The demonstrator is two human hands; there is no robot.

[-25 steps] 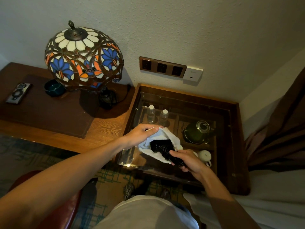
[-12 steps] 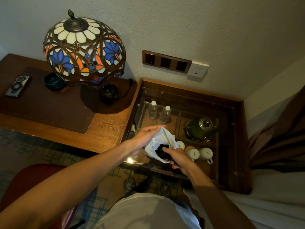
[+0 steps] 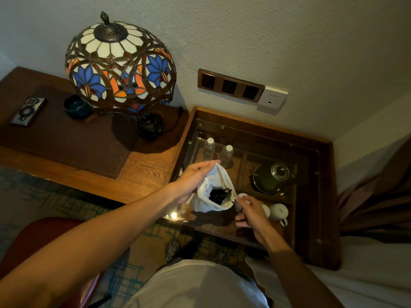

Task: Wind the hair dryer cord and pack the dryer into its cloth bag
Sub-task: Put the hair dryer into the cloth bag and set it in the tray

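The white cloth bag (image 3: 208,202) hangs open over the glass-topped cabinet (image 3: 311,165). Inside its mouth sits the black hair dryer (image 3: 219,195), mostly sunk into the cloth; I cannot see its cord. My left hand (image 3: 195,177) grips the bag's upper left rim and holds it up. At the right rim, my right hand (image 3: 250,210) has thumb and fingers pinched on the edge near a small dark drawstring piece, clear of the dryer.
Under the glass stand two water bottles (image 3: 209,147), a green kettle (image 3: 270,177) and white cups (image 3: 279,211). On the wooden desk (image 3: 142,174) to the left stands a stained-glass lamp (image 3: 120,67). A socket strip (image 3: 230,87) is on the wall, and a red chair (image 3: 42,236) stands lower left.
My right hand pushed the dryer down into the bag, let go of it and moved to the bag's right rim. The left hand kept its hold on the rim.
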